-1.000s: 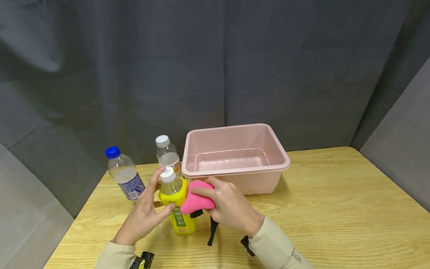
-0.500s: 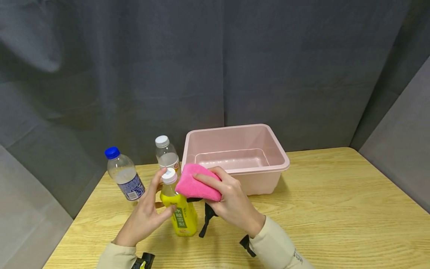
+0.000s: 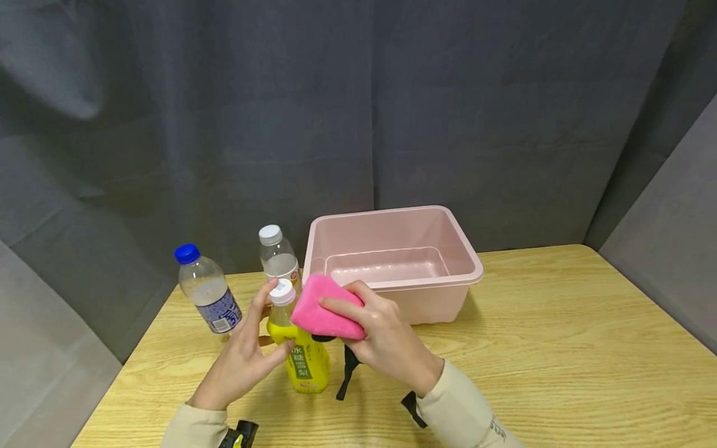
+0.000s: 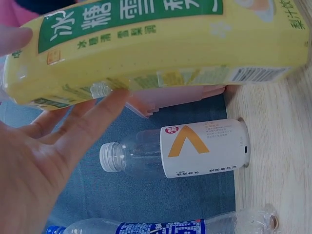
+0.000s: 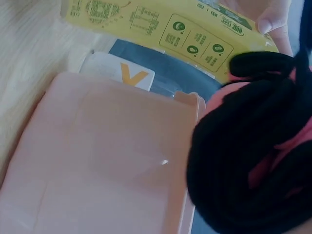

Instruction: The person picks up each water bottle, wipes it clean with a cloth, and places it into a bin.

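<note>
In the head view my left hand (image 3: 236,353) grips a yellow-labelled drink bottle (image 3: 307,364) with a white cap, thumb in front and fingers behind. It stands upright on the wooden table. My right hand (image 3: 386,333) pinches a pink fuzzy cloth (image 3: 323,305) with black trim, held against the bottle's right shoulder just below the cap. A black strap (image 3: 348,373) dangles beneath the cloth. The left wrist view shows the yellow bottle (image 4: 146,53) up close with fingers along its side. Thick black trim (image 5: 234,151) fills the right side of the right wrist view, pink showing between its folds.
Behind the hands stands a pink plastic bin (image 3: 392,286), close to the yellow bottle. A clear bottle with a white cap (image 3: 278,255) is at its left, and a blue-capped bottle (image 3: 207,289) stands farther left. A dark curtain (image 3: 476,124) hangs behind the table.
My right hand has moved the cloth up from the bottle's side to its shoulder, then turned it slightly. The bottle has tilted a little; the left hand keeps its grip.
</note>
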Demonstrator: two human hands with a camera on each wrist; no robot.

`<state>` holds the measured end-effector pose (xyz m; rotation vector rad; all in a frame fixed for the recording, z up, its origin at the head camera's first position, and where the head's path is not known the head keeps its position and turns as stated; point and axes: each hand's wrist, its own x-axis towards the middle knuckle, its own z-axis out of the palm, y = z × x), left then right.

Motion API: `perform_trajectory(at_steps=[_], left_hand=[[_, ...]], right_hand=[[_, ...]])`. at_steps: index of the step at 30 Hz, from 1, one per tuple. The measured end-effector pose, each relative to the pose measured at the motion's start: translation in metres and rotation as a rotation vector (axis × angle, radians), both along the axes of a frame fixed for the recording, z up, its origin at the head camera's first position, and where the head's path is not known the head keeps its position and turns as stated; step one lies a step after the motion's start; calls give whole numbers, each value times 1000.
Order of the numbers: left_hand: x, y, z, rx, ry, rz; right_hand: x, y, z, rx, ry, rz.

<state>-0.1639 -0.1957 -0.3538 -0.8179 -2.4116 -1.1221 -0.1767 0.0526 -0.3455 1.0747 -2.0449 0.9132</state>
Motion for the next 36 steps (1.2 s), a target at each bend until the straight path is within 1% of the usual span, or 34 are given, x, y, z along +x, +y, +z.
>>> perform_trajectory(at_steps=[3, 6, 9, 12, 14, 16, 18, 20, 22, 26, 29, 31, 34, 36], left_hand=[[0, 0, 0, 0, -1, 0], [0, 0, 0, 0, 0, -1], [0, 0, 0, 0, 10, 0], [0, 0, 0, -1, 17, 7], [0, 0, 1, -2, 15, 10], [1, 0, 1, -3, 17, 13], [0, 0, 1, -8, 21, 17], [0, 0, 1, -11, 24, 19], [-1, 1, 1, -15, 27, 20], [-1, 0, 2, -18, 23, 20], [-1, 0, 2, -18, 18, 21], [-1, 0, 2, -15, 16, 20], [-1, 0, 1, -10, 11, 19], [-1, 0, 1, -8, 7, 14]], right_hand=[[1, 1, 0, 85, 9, -39], [1, 2, -2, 174, 1, -71], [0, 3, -5, 296, -20, -91], [-2, 2, -11, 447, -60, -88], [-3, 0, -17, 562, -98, -91], [-4, -2, -25, 654, -136, -95], [-5, -3, -30, 729, -165, -106], [-6, -3, -35, 777, -177, -116], [-7, -3, -37, 791, -184, -118], [-7, -3, -38, 782, -194, -116], [-7, -3, -35, 782, -188, -119], [-6, -2, -32, 773, -170, -119], [-4, 1, -23, 708, -152, -103], [-1, 3, -15, 634, -131, -86]])
